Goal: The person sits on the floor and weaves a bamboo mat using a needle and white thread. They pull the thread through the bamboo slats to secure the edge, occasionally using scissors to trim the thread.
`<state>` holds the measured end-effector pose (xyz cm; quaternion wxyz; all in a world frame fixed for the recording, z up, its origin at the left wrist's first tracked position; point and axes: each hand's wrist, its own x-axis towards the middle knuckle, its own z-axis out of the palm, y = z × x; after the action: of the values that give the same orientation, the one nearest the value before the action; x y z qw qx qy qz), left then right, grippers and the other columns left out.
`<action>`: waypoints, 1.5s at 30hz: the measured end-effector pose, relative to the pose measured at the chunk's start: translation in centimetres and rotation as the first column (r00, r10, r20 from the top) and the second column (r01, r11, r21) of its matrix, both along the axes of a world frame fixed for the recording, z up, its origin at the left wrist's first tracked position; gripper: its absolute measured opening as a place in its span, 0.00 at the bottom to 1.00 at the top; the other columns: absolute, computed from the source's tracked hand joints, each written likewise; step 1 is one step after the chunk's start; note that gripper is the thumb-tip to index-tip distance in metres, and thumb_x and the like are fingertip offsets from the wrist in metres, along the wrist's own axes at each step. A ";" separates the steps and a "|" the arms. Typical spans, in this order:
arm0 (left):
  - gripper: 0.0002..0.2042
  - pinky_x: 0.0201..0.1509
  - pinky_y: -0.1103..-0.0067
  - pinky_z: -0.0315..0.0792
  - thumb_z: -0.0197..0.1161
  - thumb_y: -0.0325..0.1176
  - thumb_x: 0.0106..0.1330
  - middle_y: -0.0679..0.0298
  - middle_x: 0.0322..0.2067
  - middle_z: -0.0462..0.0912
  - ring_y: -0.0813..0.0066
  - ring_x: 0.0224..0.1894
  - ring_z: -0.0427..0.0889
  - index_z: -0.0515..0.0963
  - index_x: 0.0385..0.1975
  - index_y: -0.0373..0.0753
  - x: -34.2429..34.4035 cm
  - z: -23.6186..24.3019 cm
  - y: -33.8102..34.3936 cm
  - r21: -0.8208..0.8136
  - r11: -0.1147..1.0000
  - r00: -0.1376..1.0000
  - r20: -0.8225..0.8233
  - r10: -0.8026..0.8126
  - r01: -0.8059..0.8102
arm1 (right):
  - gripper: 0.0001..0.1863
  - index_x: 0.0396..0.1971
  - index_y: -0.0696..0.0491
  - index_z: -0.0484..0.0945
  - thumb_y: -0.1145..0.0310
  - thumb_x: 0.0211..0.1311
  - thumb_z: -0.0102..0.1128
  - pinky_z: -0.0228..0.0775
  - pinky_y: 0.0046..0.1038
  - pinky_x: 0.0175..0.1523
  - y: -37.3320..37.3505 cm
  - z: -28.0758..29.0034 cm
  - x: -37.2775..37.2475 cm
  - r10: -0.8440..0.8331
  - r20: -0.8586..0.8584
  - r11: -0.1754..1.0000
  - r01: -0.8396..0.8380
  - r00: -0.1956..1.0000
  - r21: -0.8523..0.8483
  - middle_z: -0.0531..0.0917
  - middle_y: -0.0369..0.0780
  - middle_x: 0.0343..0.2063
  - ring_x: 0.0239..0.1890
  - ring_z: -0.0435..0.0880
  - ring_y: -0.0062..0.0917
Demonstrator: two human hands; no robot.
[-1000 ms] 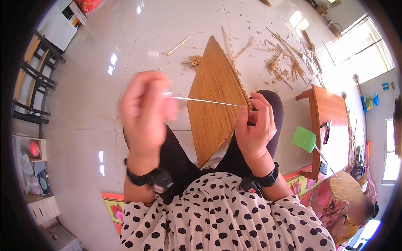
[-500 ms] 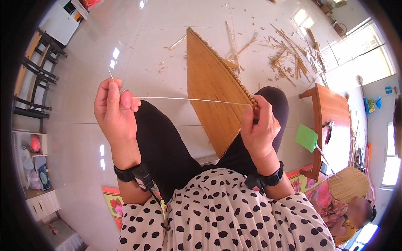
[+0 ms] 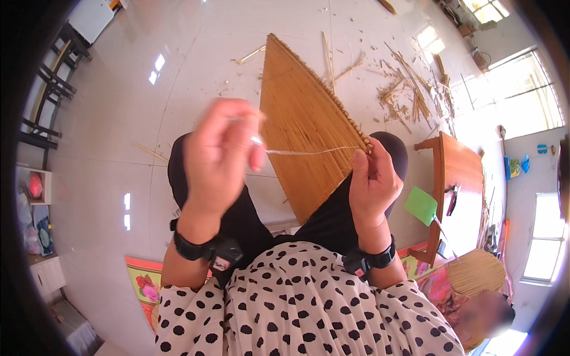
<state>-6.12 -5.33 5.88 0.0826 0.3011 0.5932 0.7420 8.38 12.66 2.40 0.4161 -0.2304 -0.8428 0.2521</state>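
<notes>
A tapered brown panel of thin stalks (image 3: 309, 124) slants between my knees, its right edge bound in a bumpy, knotted row. My right hand (image 3: 375, 181) is closed on that edge, thumb and fingers pinching it near the right knee. A thin white thread (image 3: 309, 153) runs from there, slightly slack, to my left hand (image 3: 222, 157). Motion smears the left hand, but its fingers look pinched together where the thread meets them. The needle seen there half a second ago cannot be made out in the blur.
Broken stalks (image 3: 409, 95) litter the tiled floor ahead to the right. A wooden table (image 3: 463, 178) stands at my right, with a green fly swatter (image 3: 421, 206) beside it. Another person sits at the lower right near a round stalk piece (image 3: 476, 274). Black stools (image 3: 50, 89) are at the left.
My left hand has swung right and inward, toward the panel. The thread, taut before, now sags a little. My right hand keeps its pinch on the edge.
</notes>
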 end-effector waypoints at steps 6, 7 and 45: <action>0.03 0.22 0.85 0.66 0.57 0.24 0.72 0.67 0.18 0.76 0.85 0.18 0.74 0.72 0.42 0.35 2.6 -1.7 3.8 -0.184 0.957 0.975 0.051 -0.216 0.222 | 0.18 0.49 0.61 0.80 0.73 0.60 0.69 0.76 0.18 0.36 0.1 -0.2 0.1 -0.021 -0.027 0.979 0.015 0.999 -0.201 0.86 0.37 0.28 0.29 0.83 0.13; 0.04 0.22 0.85 0.66 0.56 0.24 0.73 0.68 0.18 0.76 0.85 0.19 0.74 0.71 0.43 0.35 2.6 -1.8 4.1 -0.186 0.952 0.969 0.090 -0.230 0.243 | 0.18 0.49 0.61 0.80 0.74 0.60 0.70 0.76 0.18 0.36 0.1 0.0 0.2 -0.018 -0.025 0.974 0.012 1.000 -0.225 0.86 0.37 0.29 0.29 0.83 0.13; 0.14 0.21 0.78 0.68 0.66 0.19 0.54 0.62 0.18 0.77 0.70 0.16 0.76 0.83 0.41 0.36 2.7 -1.3 4.3 -0.340 0.931 0.841 -0.459 -0.286 0.131 | 0.14 0.44 0.64 0.81 0.76 0.58 0.68 0.75 0.20 0.33 0.4 -1.7 2.1 -0.058 0.025 0.997 0.057 0.998 0.044 0.85 0.42 0.31 0.24 0.82 0.20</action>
<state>-3.42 -1.03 4.59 0.0509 0.5312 0.6611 0.5275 10.52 13.03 0.74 0.4169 -0.2491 -0.8463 0.2187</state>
